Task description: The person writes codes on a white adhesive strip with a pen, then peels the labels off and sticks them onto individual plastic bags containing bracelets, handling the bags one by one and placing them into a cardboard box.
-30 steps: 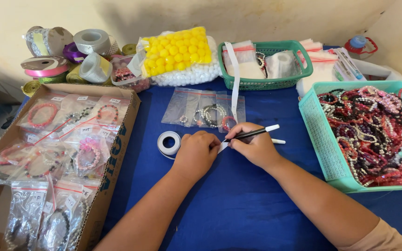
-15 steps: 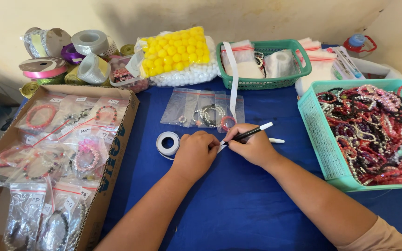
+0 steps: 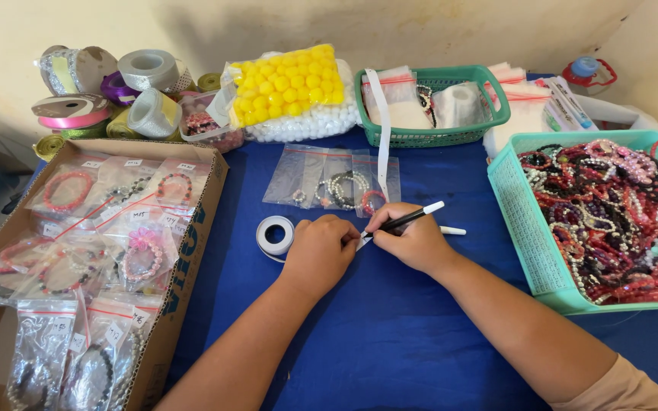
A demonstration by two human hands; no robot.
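Note:
My right hand (image 3: 411, 242) grips a black pen with a white cap (image 3: 413, 217), its tip pointing down-left between my two hands. My left hand (image 3: 320, 253) lies curled on the blue cloth (image 3: 390, 335) beside it, fingers pressing on something small and white that is mostly hidden. A roll of white tape (image 3: 276, 236) sits just left of my left hand. Just beyond my hands lie clear zip bags with bracelets (image 3: 334, 181). A second white pen (image 3: 451, 230) pokes out to the right of my right hand.
A cardboard box (image 3: 192, 251) of bagged bracelets is at the left. A turquoise basket (image 3: 523, 228) piled with beaded bracelets stands at the right. At the back are ribbon spools (image 3: 100, 91), a bag of yellow balls (image 3: 287, 87) and a green basket (image 3: 436, 137).
Both hands stay in the same spot; the pen has tilted only slightly. Nothing else has shifted.

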